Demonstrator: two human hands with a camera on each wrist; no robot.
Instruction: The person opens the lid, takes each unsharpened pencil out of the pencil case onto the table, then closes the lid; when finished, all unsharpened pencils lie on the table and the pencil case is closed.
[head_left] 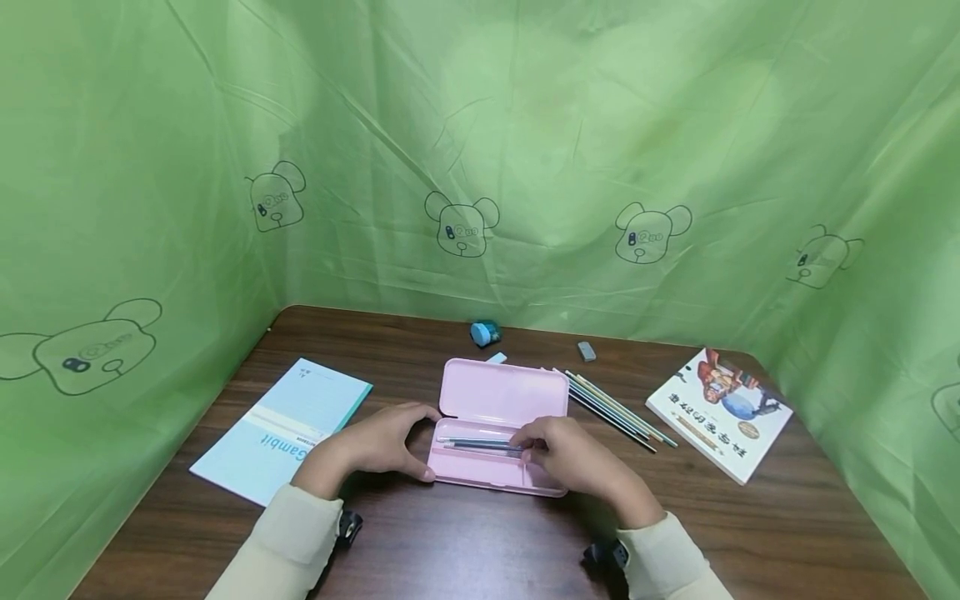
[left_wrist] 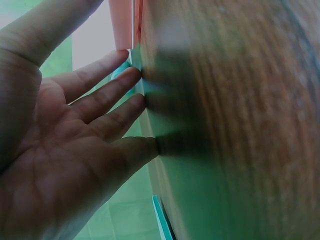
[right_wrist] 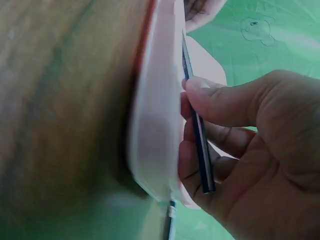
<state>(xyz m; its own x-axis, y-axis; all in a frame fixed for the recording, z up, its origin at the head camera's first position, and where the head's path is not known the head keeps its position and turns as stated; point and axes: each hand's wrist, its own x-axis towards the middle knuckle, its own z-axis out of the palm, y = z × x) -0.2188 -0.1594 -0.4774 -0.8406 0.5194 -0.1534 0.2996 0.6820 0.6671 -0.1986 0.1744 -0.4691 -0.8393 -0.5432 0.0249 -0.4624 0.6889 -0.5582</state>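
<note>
We are viewing a brown wooden table (head_left: 465,550) with green cloth (head_left: 480,100) hanging left, far and right.
A pale blue notebook (head_left: 258,450) is lying left; the left hand (head_left: 378,437), fingers spread, is touching the left end of an open pink pencil case (head_left: 504,392); the right hand (head_left: 573,454) is pinching a dark pencil (right_wrist: 201,150) at the case's right half; loose pencils (head_left: 611,406), then a book (head_left: 720,417), are lying right.

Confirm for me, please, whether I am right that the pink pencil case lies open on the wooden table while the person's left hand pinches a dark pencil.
Not quite: it is the right hand that pinches the dark pencil, as the right wrist view shows. The pink pencil case does lie open on the wooden table.
</note>
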